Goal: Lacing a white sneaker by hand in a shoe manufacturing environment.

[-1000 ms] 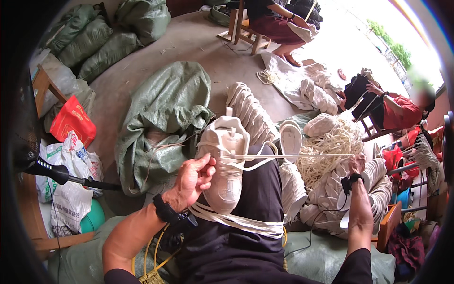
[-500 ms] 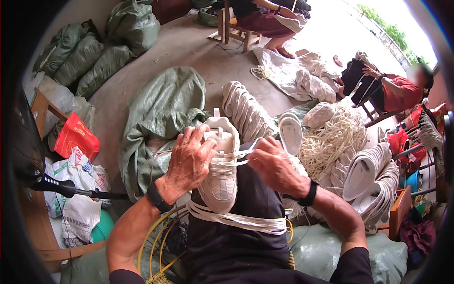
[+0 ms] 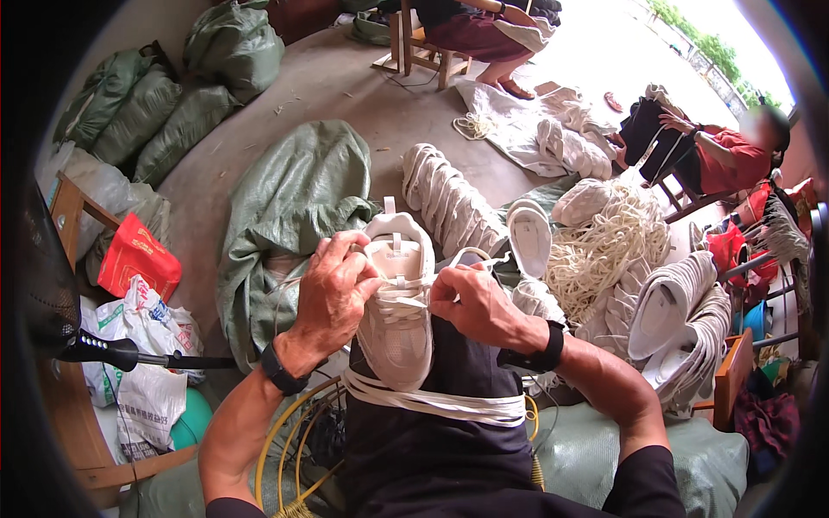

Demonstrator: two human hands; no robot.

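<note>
A cream-white lace-up sneaker (image 3: 395, 345) rests on my thigh, toe toward me, its white shoelace (image 3: 406, 296) crossing the tongue in several rows. My left hand (image 3: 335, 289) grips the shoe's left side near the eyelets, fingers bent and thumb over the opening. Close against the right eyelet edge, my right hand (image 3: 479, 302) pinches the lace between thumb and fingers. A loose lace end loops up above that hand. The exact fingertip hold is partly hidden. Spare white laces (image 3: 436, 407) lie in a band across my thigh, below the toe.
Stacked shoes (image 3: 449, 198) lie ahead, with a heap of laces (image 3: 604, 246) and more shoes (image 3: 661, 319) to the right. A green sack (image 3: 298, 198) sits ahead left. A red bag (image 3: 140, 256) stands at left. Two people sit farther off, one on a wooden stool (image 3: 432, 60).
My right hand has moved left and slightly down, close to the eyelets. The lace strands stretched between shoe and hand have shortened. My left hand stays at the shoe's left side.
</note>
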